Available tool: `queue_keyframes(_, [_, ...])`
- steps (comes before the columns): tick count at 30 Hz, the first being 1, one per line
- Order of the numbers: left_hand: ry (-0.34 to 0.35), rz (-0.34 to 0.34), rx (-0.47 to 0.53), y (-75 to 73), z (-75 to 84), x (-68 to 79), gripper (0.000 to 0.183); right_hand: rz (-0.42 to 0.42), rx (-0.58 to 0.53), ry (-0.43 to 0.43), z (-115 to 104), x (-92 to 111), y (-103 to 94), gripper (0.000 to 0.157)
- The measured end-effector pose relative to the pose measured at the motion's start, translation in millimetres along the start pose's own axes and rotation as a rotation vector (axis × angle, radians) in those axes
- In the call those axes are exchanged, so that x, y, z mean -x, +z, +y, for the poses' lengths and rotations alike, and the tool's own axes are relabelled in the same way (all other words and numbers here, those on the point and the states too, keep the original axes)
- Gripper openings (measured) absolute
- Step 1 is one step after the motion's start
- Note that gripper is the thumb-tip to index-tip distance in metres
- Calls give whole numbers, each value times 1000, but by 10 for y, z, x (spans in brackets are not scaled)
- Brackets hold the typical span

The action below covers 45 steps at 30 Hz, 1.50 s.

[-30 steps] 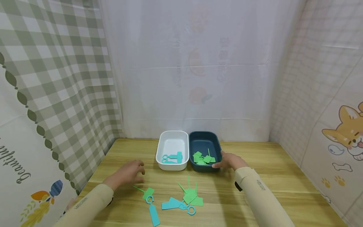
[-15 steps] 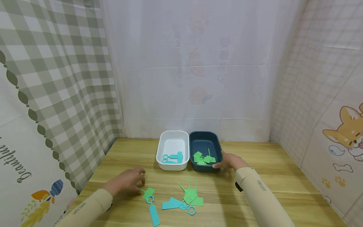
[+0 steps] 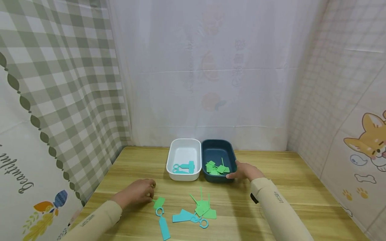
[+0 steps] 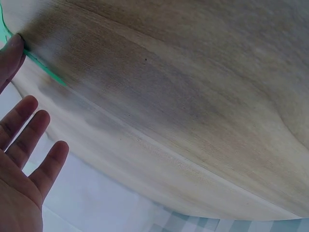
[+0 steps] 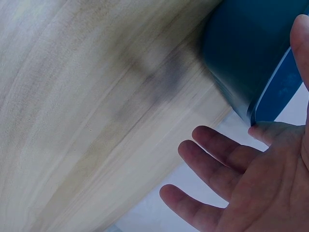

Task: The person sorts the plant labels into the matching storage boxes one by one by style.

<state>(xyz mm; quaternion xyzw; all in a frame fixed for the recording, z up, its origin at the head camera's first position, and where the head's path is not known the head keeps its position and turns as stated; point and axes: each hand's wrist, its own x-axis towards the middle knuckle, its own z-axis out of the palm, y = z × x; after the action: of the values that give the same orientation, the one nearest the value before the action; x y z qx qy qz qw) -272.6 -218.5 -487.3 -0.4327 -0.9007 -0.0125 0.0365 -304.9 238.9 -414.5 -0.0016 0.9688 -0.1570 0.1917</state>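
My left hand [image 3: 137, 193] pinches the thin tail of a green plastic tag [image 3: 159, 203] between thumb and forefinger. In the left wrist view the green tail [image 4: 46, 70] sticks out past those fingertips, while the other fingers are spread. My right hand [image 3: 245, 171] rests at the near right corner of the dark blue bin [image 3: 233, 155]. Thumb and forefinger touch its rim [image 5: 270, 79] there; the other fingers stretch out loosely beside it. Green tags [image 3: 221, 169] lie inside that bin. The white bin [image 3: 169, 157] on its left holds blue ring-ended tags [image 3: 191, 166].
A blue ring tag [image 3: 164, 227] lies just below the pinched green one. More blue tags [image 3: 182, 216] overlap several green tags [image 3: 202, 208] at the table's middle. A white curtain [image 3: 241, 100] hangs behind the wooden table [image 3: 271, 201], with a checked cloth [image 3: 99, 87] at left.
My left hand has come down and slightly right onto the green tag's tail and now pinches it; the tag has tilted a little. My right hand has stayed on the dark blue bin.
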Motion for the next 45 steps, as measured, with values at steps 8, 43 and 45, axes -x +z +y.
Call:
queue_keyframes(8, [-5, 27, -39, 5, 2, -30, 11, -11, -10, -2, -20, 18, -8, 106])
queue_keyframes(43, [-263, 176, -15, -323, -223, -182, 15, 2, 11, 0, 19, -11, 6, 103])
queue_keyframes(45, [-283, 184, -20, -356, -239, -209, 15, 2, 12, 1, 20, -9, 6, 104])
